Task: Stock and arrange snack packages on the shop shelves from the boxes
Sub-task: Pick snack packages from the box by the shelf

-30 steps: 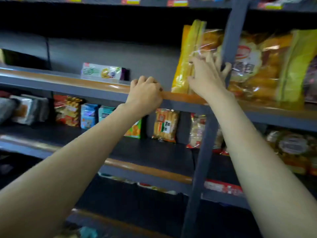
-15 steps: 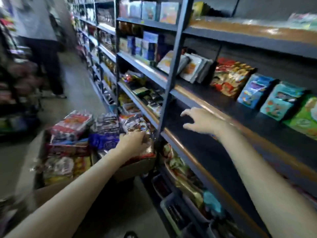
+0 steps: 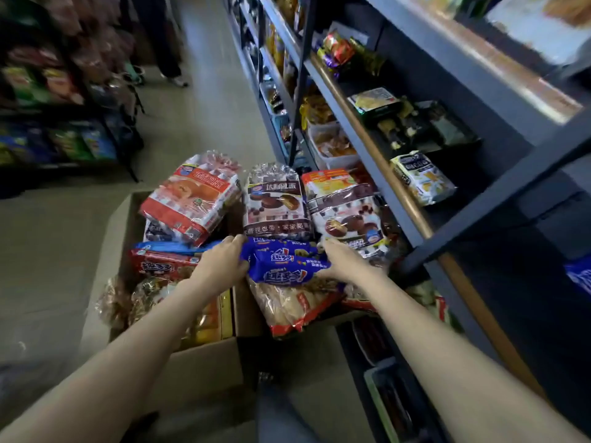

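A blue snack package [image 3: 283, 262] lies on top of the goods in the cardboard box [image 3: 204, 366] on the floor. My left hand [image 3: 224, 262] grips its left end and my right hand [image 3: 343, 262] grips its right end. Around it in the box lie a red-and-white bread bag [image 3: 192, 199], two brown chocolate pie bags [image 3: 276, 203], a red package [image 3: 160, 265] and a clear bag with red trim [image 3: 294, 306]. The dark shelves [image 3: 412, 199] stand just to the right.
A white-and-yellow pack [image 3: 422, 177] and a tray of small packs [image 3: 415, 123] sit on the shelf. Bins of snacks [image 3: 332, 145] fill the lower shelf. A person's legs [image 3: 163, 43] stand down the aisle. Chip racks [image 3: 54, 91] line the left side.
My view swung from the shelf down to the box on the floor. Both hands left the shelf, dropped into the box and took hold of the blue package.
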Action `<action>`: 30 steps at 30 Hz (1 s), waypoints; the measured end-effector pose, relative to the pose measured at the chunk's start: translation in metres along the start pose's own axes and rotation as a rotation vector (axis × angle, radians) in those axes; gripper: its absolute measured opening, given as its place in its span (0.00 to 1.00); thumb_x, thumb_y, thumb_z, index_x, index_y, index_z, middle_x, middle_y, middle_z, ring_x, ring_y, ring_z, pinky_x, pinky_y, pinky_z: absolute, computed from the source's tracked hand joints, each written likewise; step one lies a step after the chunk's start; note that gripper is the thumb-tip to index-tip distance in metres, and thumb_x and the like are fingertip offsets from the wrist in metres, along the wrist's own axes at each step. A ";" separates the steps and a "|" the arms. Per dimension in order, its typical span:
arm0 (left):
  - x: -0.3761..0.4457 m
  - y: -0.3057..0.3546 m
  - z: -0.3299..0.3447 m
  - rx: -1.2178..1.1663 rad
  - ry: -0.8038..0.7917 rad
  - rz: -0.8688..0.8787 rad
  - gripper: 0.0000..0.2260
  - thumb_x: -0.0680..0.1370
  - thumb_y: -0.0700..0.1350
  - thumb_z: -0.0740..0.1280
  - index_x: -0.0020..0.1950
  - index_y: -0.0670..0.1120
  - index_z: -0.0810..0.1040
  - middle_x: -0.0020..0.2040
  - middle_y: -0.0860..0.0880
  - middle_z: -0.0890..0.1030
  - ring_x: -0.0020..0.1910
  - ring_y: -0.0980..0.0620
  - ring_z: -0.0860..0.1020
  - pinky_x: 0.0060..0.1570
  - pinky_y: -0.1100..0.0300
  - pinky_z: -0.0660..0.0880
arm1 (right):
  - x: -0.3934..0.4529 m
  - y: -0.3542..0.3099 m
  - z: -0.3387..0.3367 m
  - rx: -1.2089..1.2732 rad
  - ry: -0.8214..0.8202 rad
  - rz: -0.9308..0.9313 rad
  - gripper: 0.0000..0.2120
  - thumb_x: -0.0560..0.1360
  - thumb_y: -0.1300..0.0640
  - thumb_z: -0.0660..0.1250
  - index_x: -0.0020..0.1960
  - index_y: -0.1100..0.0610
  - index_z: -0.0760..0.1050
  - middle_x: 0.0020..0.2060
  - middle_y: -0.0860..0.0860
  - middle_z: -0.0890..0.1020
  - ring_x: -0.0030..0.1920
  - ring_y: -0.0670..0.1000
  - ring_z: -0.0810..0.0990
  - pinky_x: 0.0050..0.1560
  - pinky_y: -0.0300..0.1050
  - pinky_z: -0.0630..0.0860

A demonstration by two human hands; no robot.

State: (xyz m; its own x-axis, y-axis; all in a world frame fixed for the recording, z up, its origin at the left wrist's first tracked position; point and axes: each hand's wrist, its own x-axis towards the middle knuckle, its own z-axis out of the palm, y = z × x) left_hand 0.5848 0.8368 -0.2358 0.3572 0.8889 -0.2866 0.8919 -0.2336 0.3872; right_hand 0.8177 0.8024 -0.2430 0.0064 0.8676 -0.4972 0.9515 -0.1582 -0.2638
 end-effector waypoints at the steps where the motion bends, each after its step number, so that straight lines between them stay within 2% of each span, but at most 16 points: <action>1: 0.012 -0.001 0.001 -0.004 -0.018 0.014 0.21 0.75 0.42 0.62 0.68 0.42 0.66 0.60 0.42 0.73 0.59 0.41 0.74 0.57 0.47 0.71 | 0.020 -0.003 0.006 -0.032 -0.035 -0.007 0.29 0.72 0.51 0.71 0.68 0.59 0.65 0.68 0.56 0.68 0.67 0.58 0.69 0.63 0.52 0.69; 3: 0.030 -0.004 0.006 0.013 -0.060 0.052 0.23 0.75 0.42 0.63 0.69 0.43 0.65 0.61 0.43 0.73 0.60 0.42 0.73 0.58 0.47 0.71 | 0.048 -0.006 0.021 -0.126 -0.126 0.003 0.30 0.72 0.50 0.71 0.68 0.58 0.63 0.65 0.55 0.70 0.65 0.58 0.71 0.64 0.56 0.67; 5: 0.042 -0.008 0.010 0.042 -0.101 0.076 0.23 0.75 0.43 0.64 0.69 0.43 0.65 0.62 0.44 0.73 0.61 0.43 0.73 0.58 0.48 0.71 | 0.062 -0.004 0.039 -0.216 -0.154 0.020 0.30 0.73 0.53 0.70 0.71 0.57 0.60 0.64 0.55 0.71 0.65 0.58 0.70 0.66 0.59 0.61; 8: 0.059 -0.012 0.012 0.091 -0.145 0.111 0.24 0.75 0.45 0.64 0.70 0.44 0.65 0.63 0.44 0.72 0.61 0.44 0.72 0.58 0.48 0.71 | 0.067 0.005 0.056 -0.271 -0.029 0.025 0.23 0.75 0.61 0.64 0.69 0.57 0.63 0.62 0.54 0.73 0.64 0.57 0.70 0.66 0.56 0.61; 13: 0.079 0.004 0.009 0.285 -0.273 0.204 0.32 0.75 0.53 0.67 0.74 0.48 0.57 0.71 0.48 0.65 0.68 0.44 0.65 0.64 0.47 0.67 | 0.051 0.023 0.047 -0.144 0.114 0.021 0.15 0.74 0.64 0.63 0.60 0.56 0.69 0.57 0.53 0.75 0.62 0.56 0.70 0.63 0.52 0.63; 16: 0.082 0.028 0.010 0.408 -0.270 0.368 0.35 0.74 0.58 0.67 0.76 0.52 0.54 0.73 0.49 0.62 0.70 0.42 0.61 0.67 0.46 0.63 | 0.024 0.029 0.025 -0.048 0.237 0.064 0.17 0.74 0.64 0.62 0.62 0.56 0.69 0.60 0.53 0.74 0.63 0.56 0.68 0.62 0.50 0.62; 18: 0.084 0.053 0.011 0.360 -0.200 0.457 0.33 0.74 0.55 0.67 0.75 0.51 0.56 0.72 0.48 0.64 0.69 0.41 0.62 0.68 0.46 0.62 | -0.007 0.039 0.008 -0.028 0.333 0.107 0.20 0.74 0.63 0.62 0.65 0.56 0.68 0.62 0.53 0.73 0.65 0.57 0.67 0.63 0.51 0.63; 21: 0.072 0.110 0.017 0.199 -0.082 0.574 0.28 0.74 0.43 0.68 0.72 0.44 0.64 0.66 0.41 0.71 0.63 0.37 0.68 0.63 0.47 0.65 | -0.076 0.064 -0.008 -0.059 0.463 0.268 0.22 0.75 0.63 0.63 0.68 0.56 0.66 0.63 0.52 0.72 0.64 0.57 0.67 0.60 0.51 0.64; 23: 0.052 0.150 0.024 0.067 -0.043 0.635 0.26 0.73 0.39 0.66 0.71 0.40 0.65 0.63 0.38 0.72 0.61 0.36 0.69 0.62 0.46 0.65 | -0.129 0.083 -0.011 -0.052 0.556 0.395 0.22 0.75 0.62 0.63 0.67 0.56 0.66 0.63 0.52 0.72 0.63 0.56 0.68 0.59 0.49 0.64; 30: -0.015 0.257 0.068 0.002 -0.076 0.939 0.29 0.76 0.41 0.62 0.75 0.43 0.56 0.67 0.42 0.67 0.64 0.40 0.67 0.62 0.49 0.67 | -0.262 0.142 0.019 -0.068 0.733 0.827 0.25 0.72 0.65 0.68 0.66 0.54 0.65 0.59 0.54 0.75 0.59 0.58 0.72 0.57 0.53 0.69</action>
State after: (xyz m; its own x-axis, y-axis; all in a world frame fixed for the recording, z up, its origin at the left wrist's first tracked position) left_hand 0.8279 0.7369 -0.1911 0.9474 0.3082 0.0859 0.2298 -0.8423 0.4875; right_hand 0.9451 0.5439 -0.1661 0.8074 0.5784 0.1168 0.5841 -0.8115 -0.0194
